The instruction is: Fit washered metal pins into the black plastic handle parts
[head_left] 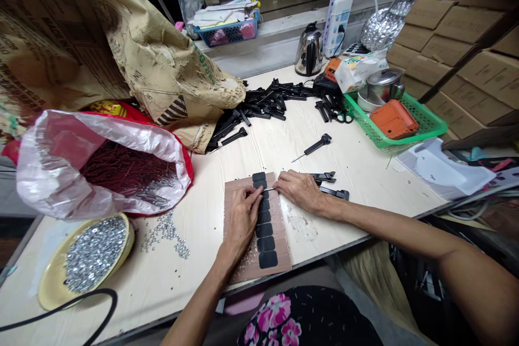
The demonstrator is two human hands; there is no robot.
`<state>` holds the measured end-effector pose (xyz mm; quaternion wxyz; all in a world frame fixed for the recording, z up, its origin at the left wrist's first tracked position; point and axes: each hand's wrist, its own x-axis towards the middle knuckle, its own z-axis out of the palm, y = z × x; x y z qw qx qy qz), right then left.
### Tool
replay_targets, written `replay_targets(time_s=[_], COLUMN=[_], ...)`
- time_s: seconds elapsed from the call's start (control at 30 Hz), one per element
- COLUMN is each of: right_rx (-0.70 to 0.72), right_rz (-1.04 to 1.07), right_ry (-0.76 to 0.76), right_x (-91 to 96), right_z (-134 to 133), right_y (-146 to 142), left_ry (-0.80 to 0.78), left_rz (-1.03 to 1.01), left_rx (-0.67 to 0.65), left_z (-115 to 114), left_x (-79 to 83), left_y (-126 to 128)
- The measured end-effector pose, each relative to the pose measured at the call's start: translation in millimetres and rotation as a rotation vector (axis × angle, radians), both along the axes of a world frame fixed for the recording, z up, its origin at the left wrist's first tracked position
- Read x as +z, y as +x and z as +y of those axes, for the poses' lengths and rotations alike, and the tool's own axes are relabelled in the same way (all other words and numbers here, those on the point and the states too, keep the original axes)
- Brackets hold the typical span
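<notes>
My left hand (242, 216) lies on a brown board (279, 257) at the table's near edge, fingertips pinched by a column of black pads (265, 230) running down the board. My right hand (299, 190) rests just right of the board's top, fingers closed on a thin metal pin (269, 189) that points toward the left fingertips. Two black plastic handle pieces (329, 184) lie just beyond the right hand. Another black handle with a metal pin (314, 146) lies farther back.
A pile of black handle pieces (263, 104) sits mid-table. At left are a yellow dish of small silver nuts (95, 251), a plastic bag of pins (121, 173) and a paper sack (121, 38). A green basket (430, 124), kettle (308, 50) and cardboard boxes (458, 38) are at right.
</notes>
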<state>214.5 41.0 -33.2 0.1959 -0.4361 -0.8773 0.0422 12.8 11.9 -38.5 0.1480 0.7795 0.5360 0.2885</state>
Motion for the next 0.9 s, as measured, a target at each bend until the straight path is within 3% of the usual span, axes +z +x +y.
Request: replay_targets(time_s=[0.37,0.73,0.83,0.9], right_rx=[-0.001,0.03,0.047,0.057], right_rz=[0.015,0.058,0.088,0.116], right_ry=[0.007,-0.021,-0.041,-0.055], right_x=[-4.4,-6.9,-5.7,-2.6], right_z=[0,-4,-5,-6], right_y=[1,0,0,1], left_ry=[0.101,0.025,-0.059,-0.215], left_rz=[0.111,0.056,-0.078,-0.288], left_rx=[0.073,0.09,0.106,0.126], left_z=[-6,1,2,3], left_x=[-2.3,8.2,9.3,11.5], left_y=[-4,7,6,4])
